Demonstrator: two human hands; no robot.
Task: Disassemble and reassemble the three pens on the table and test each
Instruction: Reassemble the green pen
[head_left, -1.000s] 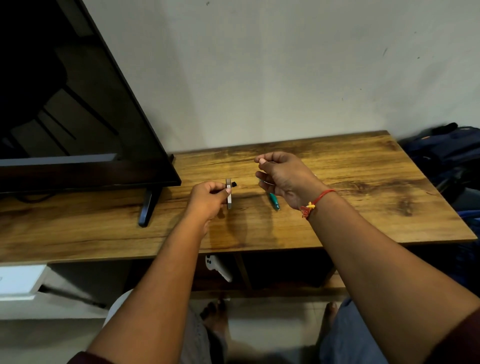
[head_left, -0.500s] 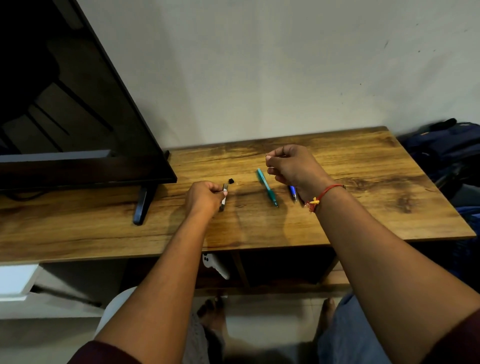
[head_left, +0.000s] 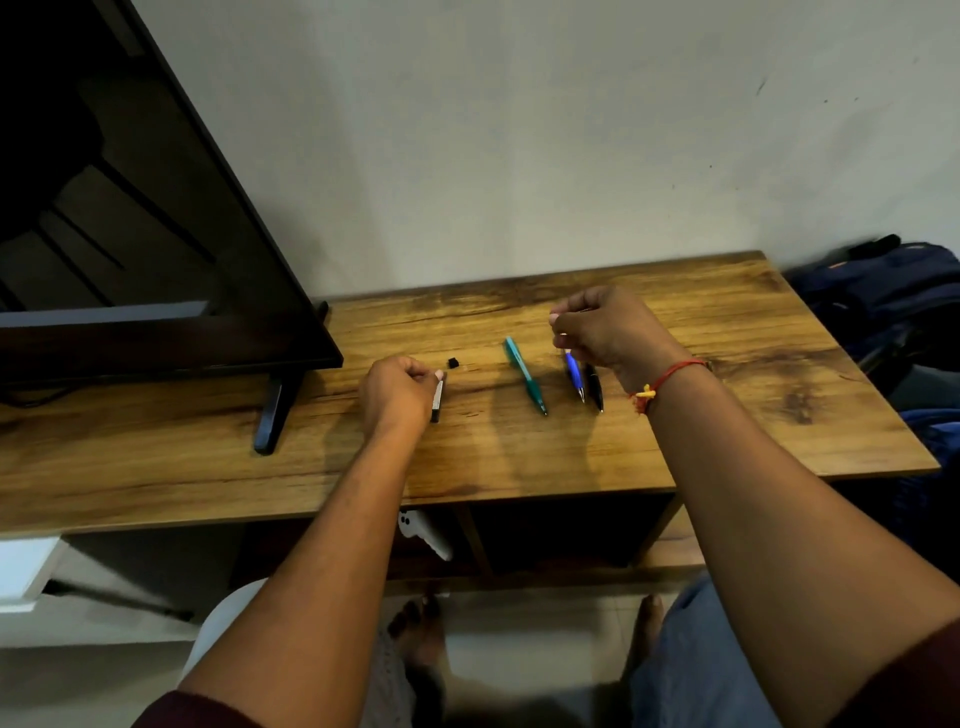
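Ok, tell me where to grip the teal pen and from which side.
Pinch the teal pen across its barrel near the middle, coming down from above. It lies flat on the table, tip toward the person, with bare wood along both long sides, so fingers probably fit there.

A large black flat-screen television (head_left: 135, 234) stands at left; a dark blue fabric backpack (head_left: 883, 291) (partly cut off) lies far right.
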